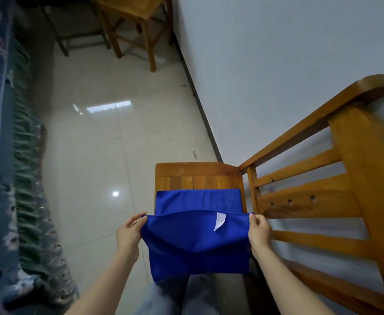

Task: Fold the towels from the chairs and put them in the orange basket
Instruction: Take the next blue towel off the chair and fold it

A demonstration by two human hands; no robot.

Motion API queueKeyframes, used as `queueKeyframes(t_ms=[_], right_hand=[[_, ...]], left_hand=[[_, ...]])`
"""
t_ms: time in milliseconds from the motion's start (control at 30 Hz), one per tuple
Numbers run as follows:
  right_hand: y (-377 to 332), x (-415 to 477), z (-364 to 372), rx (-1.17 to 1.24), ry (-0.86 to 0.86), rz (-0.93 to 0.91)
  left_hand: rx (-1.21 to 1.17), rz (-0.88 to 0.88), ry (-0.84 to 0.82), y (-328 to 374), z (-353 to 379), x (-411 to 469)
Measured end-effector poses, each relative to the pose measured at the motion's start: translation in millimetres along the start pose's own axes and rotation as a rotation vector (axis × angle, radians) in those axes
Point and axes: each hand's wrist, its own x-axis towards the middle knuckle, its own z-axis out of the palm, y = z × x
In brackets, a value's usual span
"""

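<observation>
Over the near edge of the wooden chair (200, 176) seat, the blue towel (197, 244) hung between both hands; the left hand (129, 233) and right hand (259, 231) each pinched a top corner, equally near; its long axis ran left to right; another folded part lay on the seat just beyond.

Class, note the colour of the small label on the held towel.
The small fabric label is white, against the plain blue cloth towel; head view.

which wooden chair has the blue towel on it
The near chair by the wall: the blue towel lies on its slatted seat. The far chair shows no towel.
</observation>
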Motion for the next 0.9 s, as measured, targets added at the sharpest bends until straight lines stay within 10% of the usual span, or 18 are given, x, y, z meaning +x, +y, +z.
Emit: queueKeyframes(t_ms=[900], right_hand=[[44.0,195.4,123.4,-0.422,0.097,-0.079]], left_hand=[[0.412,0.191,0.079,-71.0,65.4,198.3]])
